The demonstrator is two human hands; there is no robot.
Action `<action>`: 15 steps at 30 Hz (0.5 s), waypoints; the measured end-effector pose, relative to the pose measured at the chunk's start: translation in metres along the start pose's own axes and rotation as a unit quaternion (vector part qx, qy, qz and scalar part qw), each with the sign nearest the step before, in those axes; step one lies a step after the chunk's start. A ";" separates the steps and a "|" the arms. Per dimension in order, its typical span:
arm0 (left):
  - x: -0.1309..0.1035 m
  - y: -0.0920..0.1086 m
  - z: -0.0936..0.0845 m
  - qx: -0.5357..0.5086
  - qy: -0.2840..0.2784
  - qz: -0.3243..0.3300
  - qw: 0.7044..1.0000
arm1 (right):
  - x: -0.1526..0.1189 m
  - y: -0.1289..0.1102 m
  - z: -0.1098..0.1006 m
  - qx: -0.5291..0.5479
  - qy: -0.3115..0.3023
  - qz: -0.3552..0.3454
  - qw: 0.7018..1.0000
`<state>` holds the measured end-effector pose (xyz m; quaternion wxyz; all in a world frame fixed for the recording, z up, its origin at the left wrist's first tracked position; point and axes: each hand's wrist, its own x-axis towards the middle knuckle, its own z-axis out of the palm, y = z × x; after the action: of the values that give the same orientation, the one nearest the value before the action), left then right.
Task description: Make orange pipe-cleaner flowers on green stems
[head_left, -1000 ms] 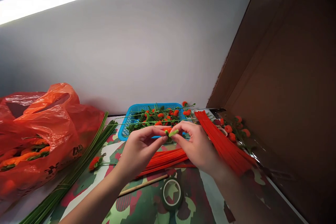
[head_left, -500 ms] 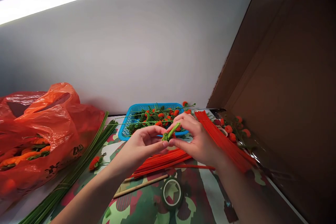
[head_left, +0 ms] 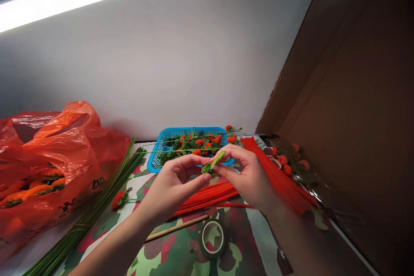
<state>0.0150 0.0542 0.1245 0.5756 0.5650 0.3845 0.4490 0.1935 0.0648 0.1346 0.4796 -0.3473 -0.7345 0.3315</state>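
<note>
My left hand point(head_left: 181, 181) pinches a small green pipe-cleaner piece point(head_left: 208, 168) between thumb and fingertips, in front of the blue basket. It has a curled, bunched end and a short, light green stem slanting up to the right. My right hand point(head_left: 244, 174) grips the stem side of the same piece, with its fingers bent around it. Part of the piece is hidden behind the fingers. Below the hands lies a bundle of red pipe cleaners point(head_left: 210, 196), and nearer to me a roll of green tape point(head_left: 223, 241) rests flat.
The blue basket point(head_left: 155, 155) holds several red flowers with green stems. To the left are an orange plastic bag point(head_left: 106, 146), a bundle of green pipe cleaners point(head_left: 87, 220) and a single red flower point(head_left: 117, 200). A wooden stick point(head_left: 177, 227) lies in front; cardboard point(head_left: 343, 77) stands right.
The right thumb has drawn back a little from the left thumb and now presses along the light green stem. Both hands still hold the piece. The view has shifted slightly.
</note>
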 end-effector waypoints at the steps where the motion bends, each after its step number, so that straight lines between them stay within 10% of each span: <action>1: 0.000 0.000 -0.001 -0.009 -0.005 -0.007 1.000 | 0.000 0.000 0.000 0.006 -0.006 0.008 1.000; 15: 0.000 0.003 -0.002 -0.070 -0.012 -0.047 0.996 | 0.000 -0.008 -0.012 -0.072 -0.023 -0.111 0.991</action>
<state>0.0123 0.0545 0.1271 0.6385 0.5104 0.3712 0.4405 0.2030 0.0622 0.1445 0.4703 -0.2892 -0.8013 0.2306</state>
